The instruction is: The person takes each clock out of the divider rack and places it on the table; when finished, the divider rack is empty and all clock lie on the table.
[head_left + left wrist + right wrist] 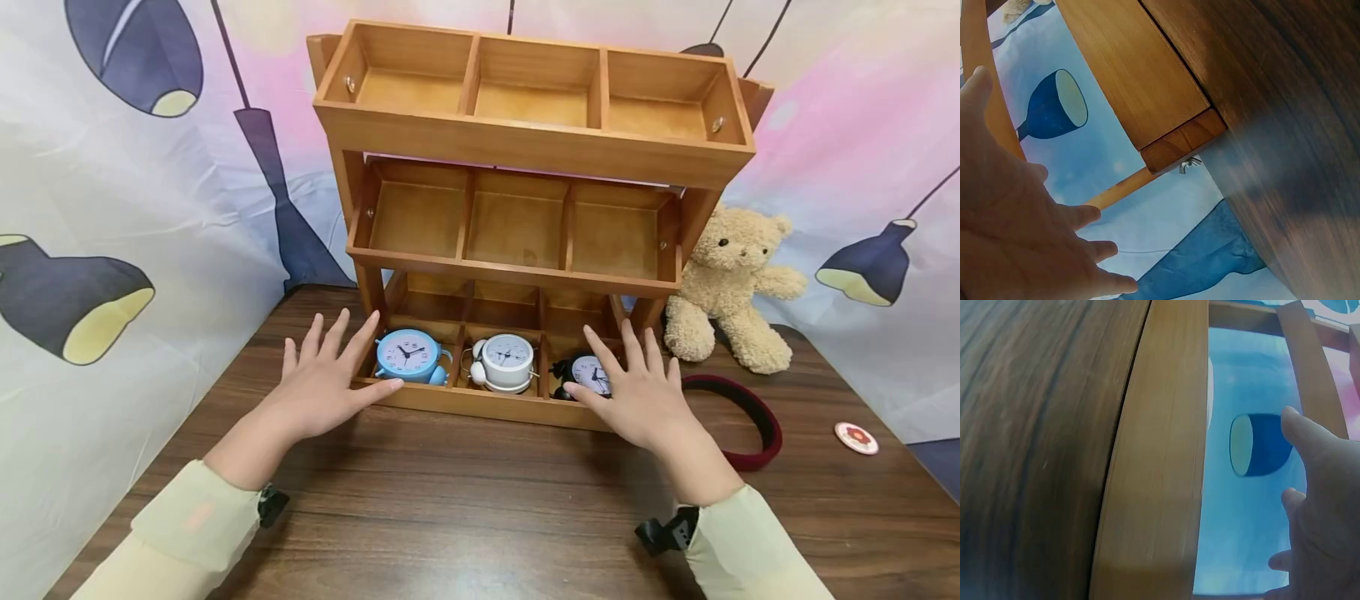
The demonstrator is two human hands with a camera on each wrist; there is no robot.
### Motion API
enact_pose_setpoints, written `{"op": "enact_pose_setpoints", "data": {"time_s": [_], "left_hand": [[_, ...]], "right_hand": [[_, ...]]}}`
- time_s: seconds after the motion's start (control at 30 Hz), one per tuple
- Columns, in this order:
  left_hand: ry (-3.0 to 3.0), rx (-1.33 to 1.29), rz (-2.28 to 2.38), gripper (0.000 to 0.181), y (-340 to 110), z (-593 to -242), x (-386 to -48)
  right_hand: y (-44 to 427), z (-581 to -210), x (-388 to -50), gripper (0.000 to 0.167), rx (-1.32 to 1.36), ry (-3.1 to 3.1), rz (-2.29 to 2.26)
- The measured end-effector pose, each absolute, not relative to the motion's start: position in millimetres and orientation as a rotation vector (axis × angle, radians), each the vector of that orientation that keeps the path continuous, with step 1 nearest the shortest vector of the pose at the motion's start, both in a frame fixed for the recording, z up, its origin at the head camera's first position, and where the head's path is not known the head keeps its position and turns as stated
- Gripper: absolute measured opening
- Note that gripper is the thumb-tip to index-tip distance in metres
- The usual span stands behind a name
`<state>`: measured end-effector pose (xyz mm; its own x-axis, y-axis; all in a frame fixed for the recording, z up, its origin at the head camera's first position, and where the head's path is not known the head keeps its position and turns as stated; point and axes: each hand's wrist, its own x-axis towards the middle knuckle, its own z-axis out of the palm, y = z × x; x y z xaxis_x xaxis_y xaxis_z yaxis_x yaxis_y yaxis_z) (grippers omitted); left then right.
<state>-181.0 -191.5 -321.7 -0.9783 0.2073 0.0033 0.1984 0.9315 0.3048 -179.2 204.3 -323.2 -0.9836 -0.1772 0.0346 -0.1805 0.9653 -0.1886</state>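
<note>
Wooden rack [480, 407] near the tabletop's [465, 508] far edge, long axis side to side.
Spread and holding nothing: left hand [318, 396] near its front-left corner, beside the blue clock [407, 356]; right hand [645, 396] near front-right, nearest the black clock [592, 375].

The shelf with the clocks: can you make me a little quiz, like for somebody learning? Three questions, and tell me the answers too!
1. How many clocks are in the bottom row?

2. True or false: the bear sits beside the shelf.

3. What colour is the clock nearest the right hand?
A) blue
B) white
C) black

Key: 1. Three. 2. True. 3. C.
</note>
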Motion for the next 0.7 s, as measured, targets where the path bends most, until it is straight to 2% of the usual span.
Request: {"op": "enact_pose_setpoints", "data": {"time_s": [0.7], "left_hand": [[3.011,0.306,0.481,0.107,-183.7,-329.1,-194.6]], "right_hand": [[117.9,-315.5,-200.4,0.081,0.516,-3.132,0.232]]}}
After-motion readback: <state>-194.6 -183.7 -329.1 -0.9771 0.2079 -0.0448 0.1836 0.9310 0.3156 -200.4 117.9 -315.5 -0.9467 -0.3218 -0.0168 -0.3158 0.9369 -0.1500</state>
